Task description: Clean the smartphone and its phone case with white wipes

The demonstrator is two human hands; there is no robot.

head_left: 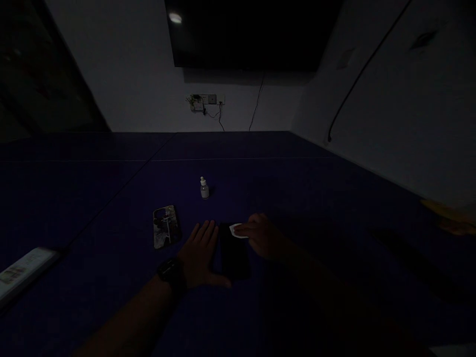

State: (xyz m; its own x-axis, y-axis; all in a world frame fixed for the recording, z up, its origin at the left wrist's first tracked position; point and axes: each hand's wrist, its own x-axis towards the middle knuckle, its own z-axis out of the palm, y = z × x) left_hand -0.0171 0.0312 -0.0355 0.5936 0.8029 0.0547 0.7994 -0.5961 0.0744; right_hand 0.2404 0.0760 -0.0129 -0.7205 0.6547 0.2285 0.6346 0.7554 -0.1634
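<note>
A flat black rectangle that looks like a phone (235, 260) lies on the dark blue tabletop in the head view. My left hand (201, 255) rests flat along its left side, fingers spread, with the thumb reaching to its lower edge. On the upper end of the phone, the fingers of my right hand (260, 237) press a small white wipe (237, 231) against the surface. Left of my left hand lies a patterned phone case (165, 227) with a camera cutout. Behind both hands stands a small dropper bottle (204, 189) with a white top, upright.
A white box-like object (26, 272) lies at the far left. A yellow-orange item (448, 213) sits at the right edge, with a dark long shape (405, 258) nearer. At the back, a screen (245, 34) hangs above wall sockets (208, 99). The room is dim.
</note>
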